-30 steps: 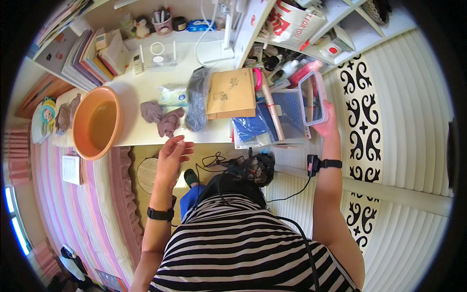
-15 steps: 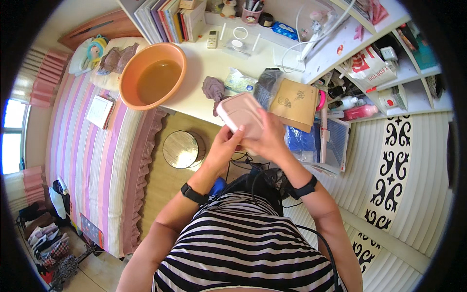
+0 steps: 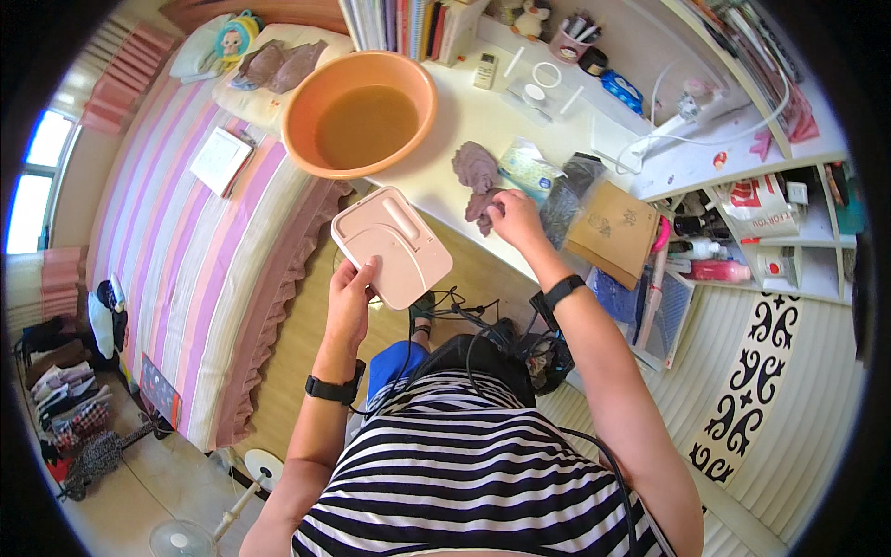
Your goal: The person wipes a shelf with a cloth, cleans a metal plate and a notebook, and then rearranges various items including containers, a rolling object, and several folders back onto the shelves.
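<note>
A flat pink plastic case [image 3: 390, 246] with rounded corners, a raised bar and a curved line is tilted up over the floor. My left hand [image 3: 348, 292] grips its lower edge, thumb on the face and the other fingers behind. At the desk's front edge lies a crumpled mauve-grey cloth [image 3: 475, 167]. My right hand [image 3: 512, 218] has its fingers closed on the lower end of this cloth. Just beyond that hand is a white and green wipes packet [image 3: 529, 167]. A dark item in clear plastic [image 3: 573, 190] lies to its right.
An orange basin [image 3: 427, 88] of brownish water stands at the desk's left end, its rim past the edge. A brown paper envelope [image 3: 613, 227] lies at the right. Black cables [image 3: 464, 311] hang before me. A striped bed [image 3: 213, 269] is on the left.
The pink case was in both hands; now only my left hand holds it, farther left. My right hand has let go of it and reached the cloth. The view has shifted left.
</note>
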A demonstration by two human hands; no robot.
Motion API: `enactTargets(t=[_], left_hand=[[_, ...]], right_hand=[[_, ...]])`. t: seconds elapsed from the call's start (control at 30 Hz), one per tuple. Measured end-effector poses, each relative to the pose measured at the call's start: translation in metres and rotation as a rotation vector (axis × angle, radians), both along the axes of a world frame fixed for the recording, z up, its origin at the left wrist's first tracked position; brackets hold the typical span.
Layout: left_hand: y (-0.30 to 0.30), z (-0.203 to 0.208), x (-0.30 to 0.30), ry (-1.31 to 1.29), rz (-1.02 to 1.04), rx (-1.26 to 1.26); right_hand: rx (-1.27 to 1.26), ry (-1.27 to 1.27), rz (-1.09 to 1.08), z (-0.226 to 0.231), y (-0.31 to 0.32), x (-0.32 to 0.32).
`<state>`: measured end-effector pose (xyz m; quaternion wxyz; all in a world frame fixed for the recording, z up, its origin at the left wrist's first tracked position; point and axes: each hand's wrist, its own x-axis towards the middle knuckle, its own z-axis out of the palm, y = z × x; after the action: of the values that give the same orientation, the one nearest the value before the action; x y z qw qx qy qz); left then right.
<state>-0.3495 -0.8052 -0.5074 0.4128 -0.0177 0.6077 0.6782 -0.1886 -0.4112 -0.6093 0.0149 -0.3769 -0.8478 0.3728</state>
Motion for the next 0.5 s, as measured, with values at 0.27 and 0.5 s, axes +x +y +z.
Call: enactTargets(t=[0.27,0.5], left_hand=[[-0.008,0.008,-0.020,-0.028,0.021,0.063],[0.000,-0.001,-0.021,0.009,-0.012,0.142]], right_hand=[[0.219,-0.169,-0.081,-0.013,-0.008,-0.010],[0.119,0.458,0.003,0.160,-0.064,-0.010]])
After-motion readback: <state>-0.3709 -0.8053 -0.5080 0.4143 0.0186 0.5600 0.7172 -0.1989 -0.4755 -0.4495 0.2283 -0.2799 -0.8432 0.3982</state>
